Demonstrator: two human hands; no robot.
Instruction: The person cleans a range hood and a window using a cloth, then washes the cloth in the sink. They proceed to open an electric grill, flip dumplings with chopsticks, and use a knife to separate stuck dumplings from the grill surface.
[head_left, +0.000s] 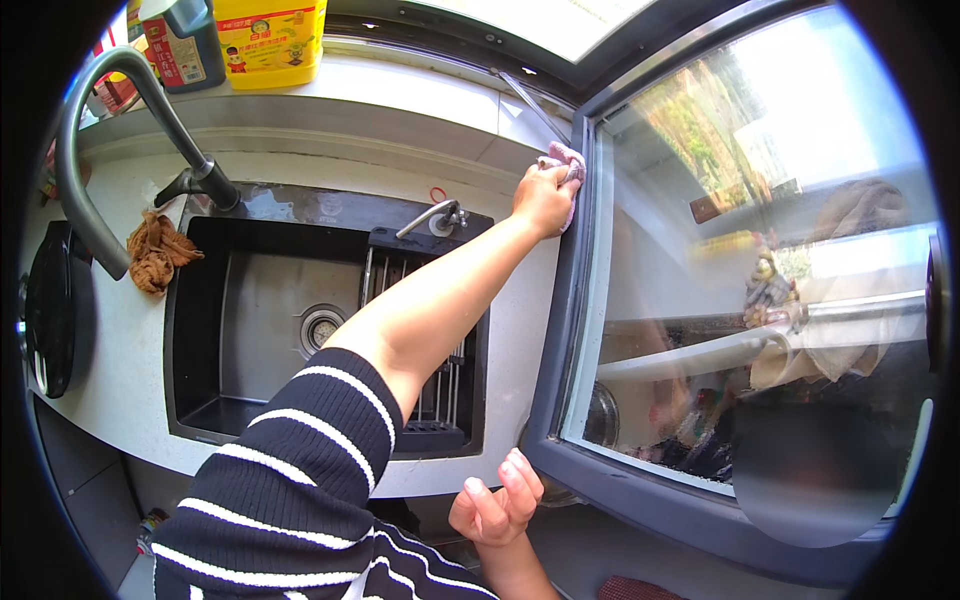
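My left hand (546, 196) is stretched out across the sink, closed on a pink cloth (568, 161). The cloth lies against the upper left part of the dark frame (564, 315) of an open window sash. Near the lower left corner of that frame, my right hand (499, 504) is raised with its fingers curled apart, holding nothing. Its palm side faces up. The sash's glass pane (675, 270) shows reflections and some drops or marks along its lower edge. Part of the cloth is hidden behind my left hand.
A black sink (285, 322) with a drying rack (450, 382) lies under my left arm. A large faucet (135, 60) stands left, beside a brown rag (157, 251) and a black lid-like object (56, 307). A yellow jug (270, 45) and dark bottle (184, 49) stand on the sill.
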